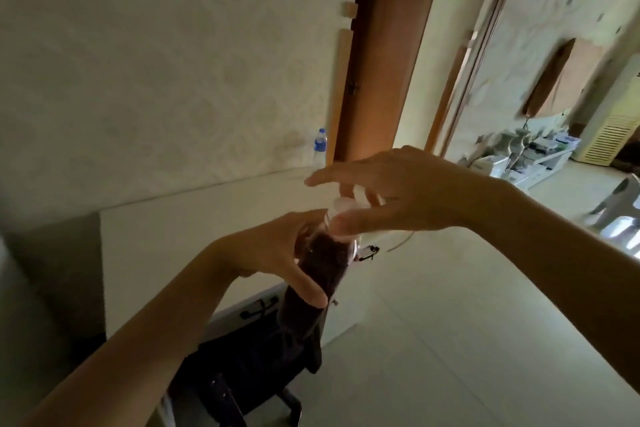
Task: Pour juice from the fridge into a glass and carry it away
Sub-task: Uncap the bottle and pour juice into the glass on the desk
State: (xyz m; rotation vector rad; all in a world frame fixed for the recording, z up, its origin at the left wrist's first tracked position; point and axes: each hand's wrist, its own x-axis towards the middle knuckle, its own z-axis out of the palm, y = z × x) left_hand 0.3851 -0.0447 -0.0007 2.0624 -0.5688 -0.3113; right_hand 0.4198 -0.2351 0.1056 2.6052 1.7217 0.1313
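Observation:
My left hand (pixel 277 250) grips a clear bottle of dark juice (pixel 318 270) around its upper body and holds it tilted in front of me, above the table edge. My right hand (pixel 381 194) comes over the top of the bottle, thumb and fingers pinched on its pale cap (pixel 346 205). No glass shows in the head view, and the fridge is out of sight.
A white table (pixel 194 218) runs along the wall at the left, with a small water bottle (pixel 320 144) at its far end. A dark chair (pixel 242 367) stands below. A wooden door (pixel 384 55) is behind; a cluttered low unit (pixel 526 156) and tiled floor lie right.

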